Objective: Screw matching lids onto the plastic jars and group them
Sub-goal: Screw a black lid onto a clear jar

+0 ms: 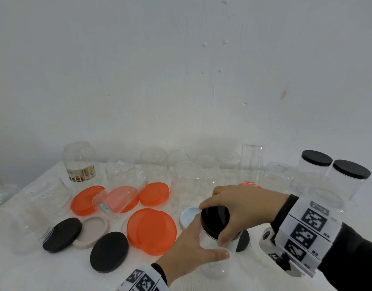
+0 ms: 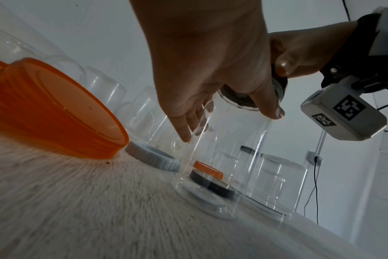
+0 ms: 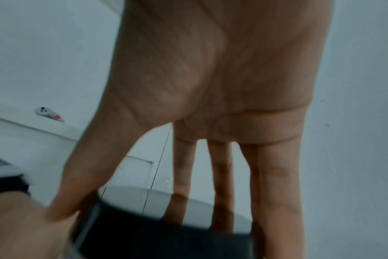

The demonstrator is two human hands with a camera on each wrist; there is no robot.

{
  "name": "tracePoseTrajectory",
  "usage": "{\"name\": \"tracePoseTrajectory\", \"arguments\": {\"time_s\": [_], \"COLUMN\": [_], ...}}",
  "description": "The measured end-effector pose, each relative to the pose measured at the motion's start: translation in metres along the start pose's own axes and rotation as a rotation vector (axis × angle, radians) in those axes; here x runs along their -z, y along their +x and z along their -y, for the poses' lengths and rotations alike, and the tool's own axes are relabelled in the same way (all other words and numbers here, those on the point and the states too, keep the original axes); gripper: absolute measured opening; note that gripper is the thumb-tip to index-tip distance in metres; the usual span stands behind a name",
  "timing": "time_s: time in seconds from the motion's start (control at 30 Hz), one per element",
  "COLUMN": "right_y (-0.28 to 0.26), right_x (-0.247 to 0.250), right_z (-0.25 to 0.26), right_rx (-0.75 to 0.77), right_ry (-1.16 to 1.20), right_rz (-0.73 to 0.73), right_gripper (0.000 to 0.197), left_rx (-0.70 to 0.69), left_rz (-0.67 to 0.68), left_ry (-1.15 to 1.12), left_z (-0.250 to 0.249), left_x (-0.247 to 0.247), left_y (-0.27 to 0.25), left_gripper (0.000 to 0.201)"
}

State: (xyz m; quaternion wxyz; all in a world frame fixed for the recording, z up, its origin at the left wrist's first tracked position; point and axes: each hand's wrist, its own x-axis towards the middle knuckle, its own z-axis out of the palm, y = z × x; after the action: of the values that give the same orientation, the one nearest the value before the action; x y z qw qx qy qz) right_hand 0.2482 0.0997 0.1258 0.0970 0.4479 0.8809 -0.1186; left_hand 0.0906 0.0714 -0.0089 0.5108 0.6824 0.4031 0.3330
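A clear plastic jar [image 1: 212, 257] stands upright near the table's front edge. My left hand [image 1: 193, 246] wraps round its body, thumb in front and fingers behind; the left wrist view shows this left hand [image 2: 210, 98] on the clear jar [image 2: 222, 157]. A black lid [image 1: 215, 219] sits on the jar's mouth. My right hand [image 1: 233, 208] grips that lid from above, fingers and thumb spread round its rim. In the right wrist view the right hand [image 3: 210, 157] reaches down onto the black lid [image 3: 166, 227].
Loose lids lie left of the jar: orange lids [image 1: 151, 231], black lids [image 1: 109, 251], a beige one [image 1: 92, 231], a pale blue one [image 1: 188, 215]. Several open clear jars [image 1: 153, 164] line the back. Two black-lidded jars [image 1: 332, 177] stand at the right.
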Motion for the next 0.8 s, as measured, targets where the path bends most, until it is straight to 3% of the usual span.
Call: {"name": "tracePoseTrajectory", "arguments": {"time_s": [0.17, 0.27, 0.4, 0.57, 0.8], "right_y": [0.0, -0.003, -0.009, -0.005, -0.002], "right_x": [-0.017, -0.015, -0.003, 0.0, -0.011], "right_z": [0.002, -0.002, -0.004, -0.004, 0.001], "right_rx": [-0.103, -0.113, 0.012, 0.034, -0.115], "right_ry": [-0.066, 0.041, 0.129, 0.107, 0.005], "right_rz": [-0.161, -0.079, 0.057, 0.03, -0.087], "right_gripper": [0.082, 0.082, 0.084, 0.076, 0.078], "left_rx": [-0.017, -0.017, -0.003, -0.001, -0.003], "left_rz": [-0.01, -0.008, -0.009, -0.015, -0.013], "left_ry": [0.01, 0.009, 0.023, 0.014, 0.014], "left_z": [-0.003, -0.002, 0.001, 0.003, 0.002], "left_x": [-0.001, -0.001, -0.001, -0.002, -0.001], "left_y": [-0.002, -0.001, -0.001, 0.0, 0.0], "left_gripper": [0.092, 0.091, 0.087, 0.089, 0.088]}}
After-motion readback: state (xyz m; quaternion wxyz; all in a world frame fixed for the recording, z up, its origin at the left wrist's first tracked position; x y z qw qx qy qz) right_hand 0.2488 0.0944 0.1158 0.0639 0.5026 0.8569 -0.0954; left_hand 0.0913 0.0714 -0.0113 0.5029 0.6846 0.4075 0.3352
